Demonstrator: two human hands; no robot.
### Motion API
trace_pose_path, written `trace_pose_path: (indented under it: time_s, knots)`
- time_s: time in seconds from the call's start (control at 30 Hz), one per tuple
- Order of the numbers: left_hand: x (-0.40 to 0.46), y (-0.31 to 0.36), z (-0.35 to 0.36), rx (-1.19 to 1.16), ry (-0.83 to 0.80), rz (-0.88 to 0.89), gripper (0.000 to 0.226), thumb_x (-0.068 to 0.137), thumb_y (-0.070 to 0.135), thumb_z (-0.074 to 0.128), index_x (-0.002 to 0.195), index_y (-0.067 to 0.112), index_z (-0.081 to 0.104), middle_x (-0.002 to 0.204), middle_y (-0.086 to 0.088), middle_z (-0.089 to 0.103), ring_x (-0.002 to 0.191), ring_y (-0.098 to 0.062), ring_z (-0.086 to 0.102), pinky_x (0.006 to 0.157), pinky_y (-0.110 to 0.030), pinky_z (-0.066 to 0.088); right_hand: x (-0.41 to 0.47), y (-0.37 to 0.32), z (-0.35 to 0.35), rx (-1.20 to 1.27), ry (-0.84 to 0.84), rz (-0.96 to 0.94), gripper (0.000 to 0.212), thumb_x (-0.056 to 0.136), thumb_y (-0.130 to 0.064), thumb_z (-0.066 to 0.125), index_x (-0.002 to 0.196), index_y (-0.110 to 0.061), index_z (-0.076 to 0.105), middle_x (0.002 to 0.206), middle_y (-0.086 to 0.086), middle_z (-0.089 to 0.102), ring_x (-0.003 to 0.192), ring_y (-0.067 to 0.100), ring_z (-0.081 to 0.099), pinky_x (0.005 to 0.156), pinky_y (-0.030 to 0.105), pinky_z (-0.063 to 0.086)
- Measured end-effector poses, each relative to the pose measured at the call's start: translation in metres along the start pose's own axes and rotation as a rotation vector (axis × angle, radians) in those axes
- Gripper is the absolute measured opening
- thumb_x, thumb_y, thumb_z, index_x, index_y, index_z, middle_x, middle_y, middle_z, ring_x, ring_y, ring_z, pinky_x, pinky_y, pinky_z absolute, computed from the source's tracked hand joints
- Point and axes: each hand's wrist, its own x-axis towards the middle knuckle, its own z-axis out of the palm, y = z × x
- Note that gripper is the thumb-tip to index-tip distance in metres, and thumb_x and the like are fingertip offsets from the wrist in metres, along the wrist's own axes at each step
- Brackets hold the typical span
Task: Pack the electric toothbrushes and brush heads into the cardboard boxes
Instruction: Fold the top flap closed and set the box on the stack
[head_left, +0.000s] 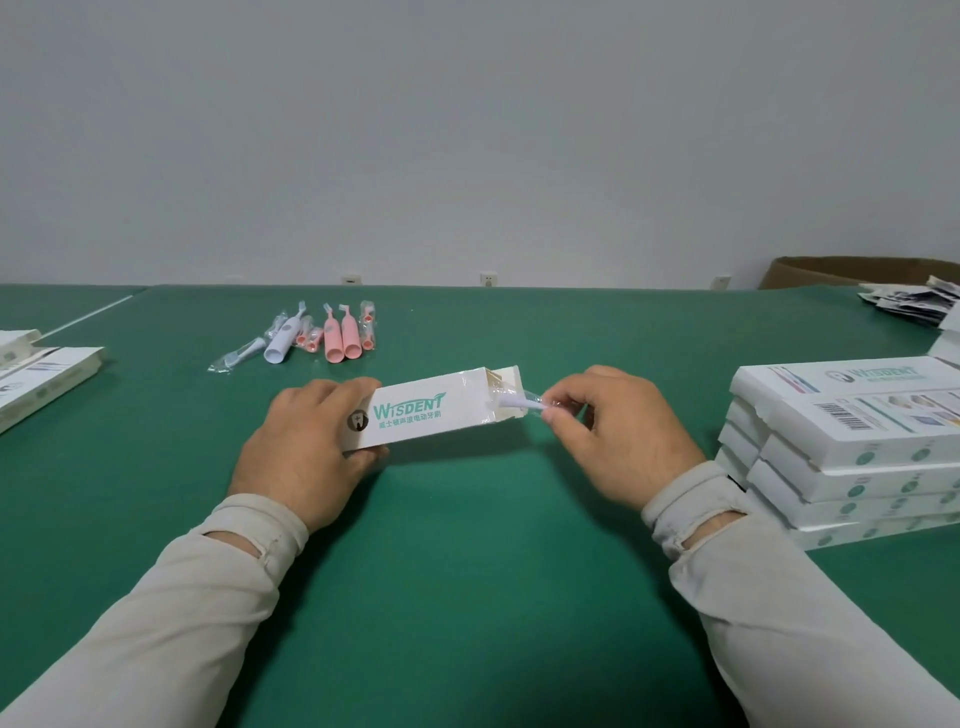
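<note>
The box (431, 410) lies with its long axis running 9 to 3 o'clock on the green surface (467, 571) — left hand (306, 441) gripping its closed end, right hand (613, 431) pinching a wrapped brush head (519, 401) at the open 3 o'clock mouth — so the right hand is nearer.

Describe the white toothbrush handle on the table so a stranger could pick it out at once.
On the green table, look beyond the hands to the far cluster of toothbrushes. The white toothbrush handle lies left of two pink handles; it is the only white handle there.
</note>
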Motion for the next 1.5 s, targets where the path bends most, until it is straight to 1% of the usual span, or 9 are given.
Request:
trace_pose_path:
  time_s: [0.2, 0.4, 0.7, 0.87, 1.0, 1.1, 1.23, 1.37, 1.5]
  knots:
    - [-0.002, 0.004, 0.002, -0.029, -0.01, 0.038, 0.06, 0.083, 0.038, 0.074, 0.136, 0.044, 0.047, 0.131, 0.013, 0.052, 0.121, -0.02, 0.039, 0.09, -0.042, 0.046, 0.001, 0.001, -0.008, 0.019, 0.058, 0.086, 0.01, 0.09, -0.025, 0.065, 0.082, -0.026, 0.07, 0.08, -0.009, 0.058, 0.071, 0.002, 0.052, 0.06, 0.008, 0.034]
    - [-0.002, 0.001, 0.002, -0.044, -0.001, 0.055, 0.061, 0.082, 0.037, 0.076, 0.136, 0.044, 0.047, 0.13, 0.014, 0.052, 0.12, -0.017, 0.037, 0.088, -0.041, 0.044, -0.001, 0.001, -0.008, 0.002, -0.036, 0.101, 0.012, 0.088, -0.025, 0.064, 0.078, -0.025, 0.07, 0.077, -0.01, 0.058, 0.071, 0.009, 0.055, 0.061, 0.019, 0.039]
    - [-0.002, 0.002, 0.004, -0.085, 0.041, 0.152, 0.062, 0.079, 0.026, 0.08, 0.134, 0.038, 0.054, 0.127, 0.008, 0.057, 0.118, -0.022, 0.041, 0.091, -0.045, 0.045, 0.002, 0.003, -0.003, 0.147, 0.168, 0.227, 0.007, 0.089, -0.027, 0.068, 0.083, -0.027, 0.069, 0.074, -0.016, 0.062, 0.065, -0.002, 0.055, 0.054, 0.005, 0.033]
    - [-0.002, 0.0, 0.004, -0.074, 0.056, 0.116, 0.062, 0.08, 0.031, 0.079, 0.135, 0.041, 0.052, 0.129, 0.011, 0.055, 0.119, -0.02, 0.041, 0.091, -0.043, 0.046, 0.001, 0.004, -0.003, 0.258, 0.096, 0.21, 0.017, 0.083, -0.03, 0.076, 0.071, -0.027, 0.065, 0.058, -0.019, 0.057, 0.054, 0.0, 0.05, 0.052, 0.01, 0.036]
    - [-0.002, 0.002, 0.004, -0.081, 0.018, 0.141, 0.061, 0.081, 0.035, 0.078, 0.135, 0.043, 0.05, 0.128, 0.014, 0.054, 0.118, -0.017, 0.039, 0.093, -0.04, 0.044, -0.002, -0.001, 0.006, 0.222, -0.017, 0.166, 0.014, 0.086, -0.026, 0.074, 0.072, -0.028, 0.069, 0.065, -0.018, 0.062, 0.059, -0.002, 0.054, 0.059, 0.01, 0.037]
    - [-0.002, 0.006, 0.006, -0.067, -0.029, 0.182, 0.06, 0.082, 0.039, 0.076, 0.136, 0.043, 0.049, 0.128, 0.014, 0.053, 0.117, -0.017, 0.04, 0.096, -0.039, 0.044, -0.002, -0.006, 0.012, 0.212, 0.054, 0.129, 0.011, 0.087, -0.021, 0.073, 0.078, -0.028, 0.073, 0.083, -0.013, 0.059, 0.071, -0.001, 0.056, 0.067, 0.007, 0.038]
    - [-0.004, 0.012, 0.007, -0.073, -0.012, 0.188, 0.06, 0.081, 0.04, 0.075, 0.134, 0.045, 0.048, 0.126, 0.016, 0.053, 0.116, -0.016, 0.04, 0.092, -0.038, 0.045, -0.001, -0.014, 0.02, 0.264, 0.199, 0.263, 0.011, 0.082, -0.026, 0.073, 0.071, -0.029, 0.071, 0.068, -0.014, 0.067, 0.064, 0.003, 0.062, 0.064, 0.023, 0.052]
    - [-0.004, 0.011, 0.008, -0.105, -0.015, 0.157, 0.06, 0.08, 0.037, 0.077, 0.133, 0.045, 0.049, 0.126, 0.016, 0.053, 0.117, -0.016, 0.04, 0.091, -0.04, 0.045, -0.003, -0.022, 0.023, 0.611, -0.051, 0.304, 0.015, 0.088, -0.009, 0.053, 0.085, -0.018, 0.064, 0.052, -0.009, 0.061, 0.04, 0.014, 0.056, 0.048, 0.021, 0.043]
    - [-0.004, 0.007, 0.008, -0.125, -0.051, 0.166, 0.06, 0.08, 0.037, 0.079, 0.132, 0.043, 0.051, 0.126, 0.015, 0.054, 0.117, -0.017, 0.04, 0.096, -0.04, 0.043, -0.004, -0.019, 0.021, 0.814, -0.434, 0.343, 0.027, 0.085, -0.006, 0.042, 0.107, 0.002, 0.056, 0.071, 0.017, 0.055, 0.044, 0.02, 0.061, 0.041, 0.022, 0.027]
